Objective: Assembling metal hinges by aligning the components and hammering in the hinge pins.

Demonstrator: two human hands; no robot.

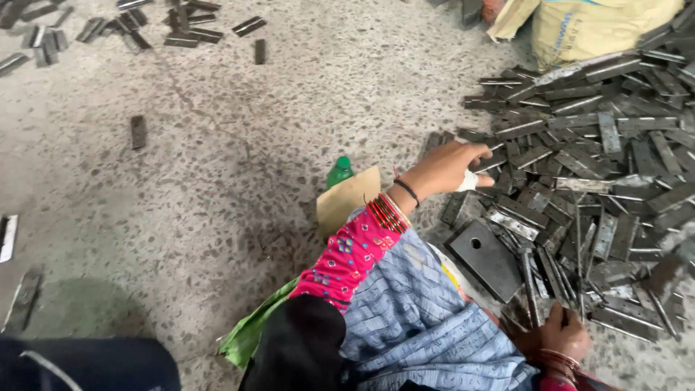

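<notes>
- Where the speckled concrete floor (239,152) runs along the left edge, a few flat metal strips lie loose; one strip (7,237) sits at the frame edge with its long axis near vertical in view.
- Top left: scattered dark hinge pieces (116,25), well apart from the hands, long axes pointing every way.
- One lone hinge leaf (138,132) lies by itself on the floor, long axis up-down in view.
- Centre: green bottle cap (342,164) shows just above a tan cardboard piece (349,198), both just beside the forearm.
- Left forearm in a pink patterned sleeve (346,257), red bangles (389,212) and a dark band at the wrist.
- Left hand (450,166): stretched out towards the right, palm down, fingers loosely spread and curled over the edge of the hinge pile (594,145). A white wrap shows on one finger. Fingertips touch hinge leaves; cannot tell whether any piece is actually pinched.
- Below that hand: dark square steel plate (483,258) with one hole, lying flat, turned corner-up like a diamond, touching the pile.
- Right hand (561,335): bottom right, closed around thin metal pins or strips (532,286) standing near vertical in view, their upper ends pointing away from the person.
- Pile itself: long axes mixed, mostly diagonal.
- Top right: yellow sack (601,25) at the pile's far side.
</notes>
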